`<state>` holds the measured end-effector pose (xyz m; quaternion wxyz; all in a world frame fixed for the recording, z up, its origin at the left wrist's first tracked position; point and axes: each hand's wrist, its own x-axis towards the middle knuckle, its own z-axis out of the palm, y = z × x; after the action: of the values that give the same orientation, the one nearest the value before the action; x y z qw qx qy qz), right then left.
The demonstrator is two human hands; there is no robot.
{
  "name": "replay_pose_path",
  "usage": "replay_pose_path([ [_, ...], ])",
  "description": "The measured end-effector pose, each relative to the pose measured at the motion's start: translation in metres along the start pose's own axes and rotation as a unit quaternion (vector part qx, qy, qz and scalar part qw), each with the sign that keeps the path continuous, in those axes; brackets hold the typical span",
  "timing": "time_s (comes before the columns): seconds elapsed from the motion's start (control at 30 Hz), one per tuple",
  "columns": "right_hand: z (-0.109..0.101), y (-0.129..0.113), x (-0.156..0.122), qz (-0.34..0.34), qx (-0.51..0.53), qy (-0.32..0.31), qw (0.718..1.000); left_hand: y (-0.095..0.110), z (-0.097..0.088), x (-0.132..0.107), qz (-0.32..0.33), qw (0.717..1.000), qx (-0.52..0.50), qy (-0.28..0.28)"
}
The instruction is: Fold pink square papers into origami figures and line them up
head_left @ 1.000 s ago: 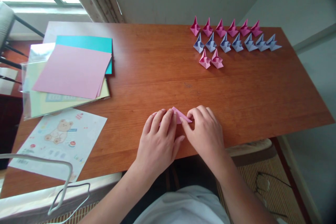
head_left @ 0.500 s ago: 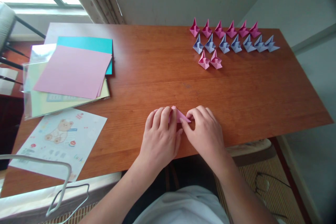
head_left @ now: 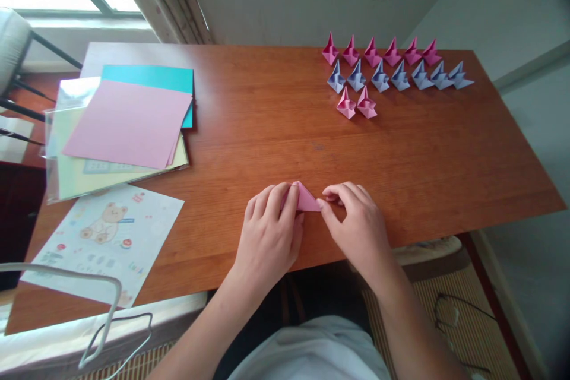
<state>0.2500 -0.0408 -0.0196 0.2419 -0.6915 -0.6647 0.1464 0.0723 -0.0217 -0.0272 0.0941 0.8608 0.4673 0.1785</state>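
A small folded pink paper (head_left: 306, 199) lies near the front edge of the wooden table (head_left: 276, 107). My left hand (head_left: 268, 237) presses its fingertips on the paper's left part, fingers curled over it. My right hand (head_left: 360, 227) pinches the paper's right corner between thumb and forefinger. Most of the paper is hidden under my fingers. At the back right stand finished folded figures: a row of dark pink ones (head_left: 380, 51), a row of blue ones (head_left: 396, 76) and two light pink ones (head_left: 356, 103).
A stack of coloured sheets (head_left: 129, 122), pink on top with teal and pale yellow below, lies at the left. A printed bear sheet (head_left: 104, 240) lies in front of it. A white wire frame (head_left: 89, 309) sits at the front left. A woven mat (head_left: 449, 309) lies below the table's edge.
My right hand has shifted slightly right, uncovering more of the pink paper. My left hand's fingers have drawn closer together on the paper.
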Motion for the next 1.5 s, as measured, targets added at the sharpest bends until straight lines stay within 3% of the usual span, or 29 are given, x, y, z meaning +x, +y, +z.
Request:
replay_pose_path([
  [0.27,-0.008,0.013,-0.007,0.007,-0.009,-0.009,1.000,0.000,-0.002,0.001,-0.016,1.000,-0.014,-0.004],
  [0.53,-0.006,0.002,-0.009,-0.013,-0.012,-0.046,0.999,-0.002,-0.002,0.001,-0.029,0.999,-0.040,0.001],
  [1.27,-0.007,0.002,-0.004,-0.033,0.039,-0.054,0.997,-0.011,-0.001,-0.003,-0.086,0.969,-0.218,0.074],
  [1.5,-0.014,-0.003,-0.005,0.008,0.166,-0.057,0.984,-0.011,-0.005,-0.001,-0.071,0.947,-0.296,0.104],
])
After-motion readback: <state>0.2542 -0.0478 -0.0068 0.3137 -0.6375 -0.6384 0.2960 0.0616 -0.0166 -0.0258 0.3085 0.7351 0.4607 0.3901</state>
